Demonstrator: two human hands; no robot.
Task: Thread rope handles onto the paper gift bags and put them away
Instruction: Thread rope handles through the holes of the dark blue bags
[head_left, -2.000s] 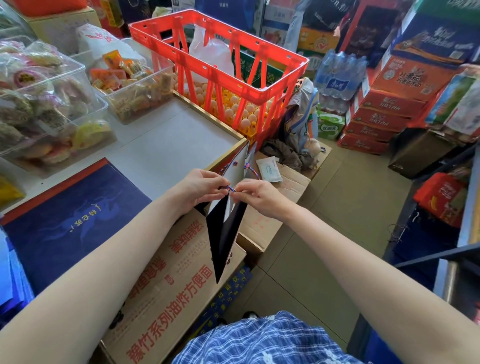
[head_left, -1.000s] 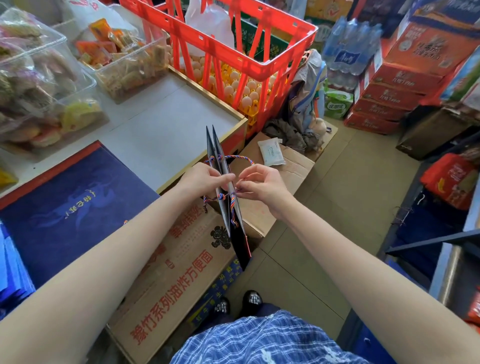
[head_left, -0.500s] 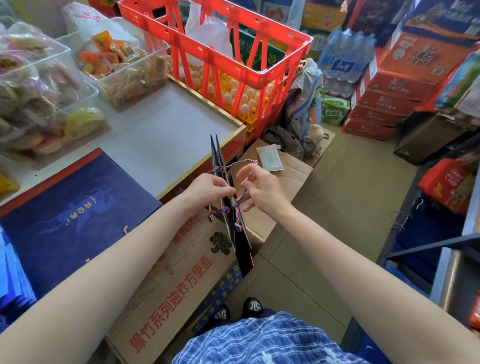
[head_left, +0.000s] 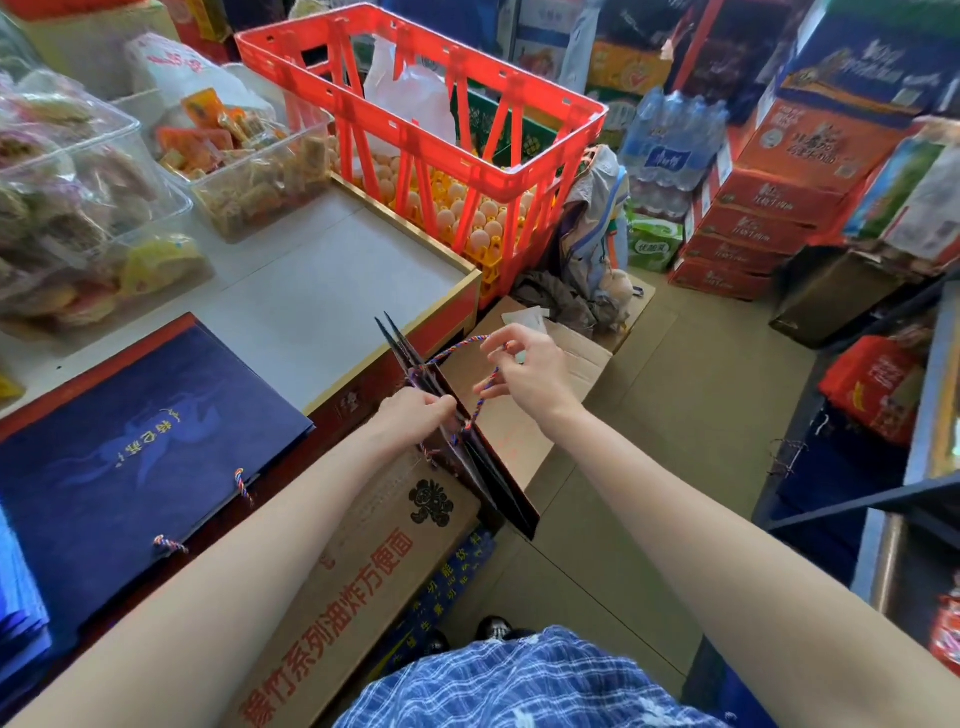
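Observation:
A flat, folded dark paper gift bag (head_left: 488, 478) hangs edge-on in front of me, above the cardboard boxes. My left hand (head_left: 415, 415) pinches its upper edge beside the handle hole. A multicoloured rope handle (head_left: 457, 351) arcs out of the bag's top, and my right hand (head_left: 524, 366) grips that rope to the bag's right, with the loop drawn taut. A short knotted rope end shows on the bag's left face under my left hand. On the counter at left lies a pile of navy gift bags (head_left: 130, 441) with rope ends sticking out.
A red crate (head_left: 519, 176) of eggs stands behind the white counter (head_left: 311, 306). Clear tubs of snacks (head_left: 78, 208) sit at far left. Cardboard boxes (head_left: 363, 582) lie under my hands. Stacked red cartons (head_left: 748, 234) and bottled water line the right of the floor.
My right hand has moved up and to the right, drawing the rope loop out of the bag. The left hand keeps its hold on the bag's edge.

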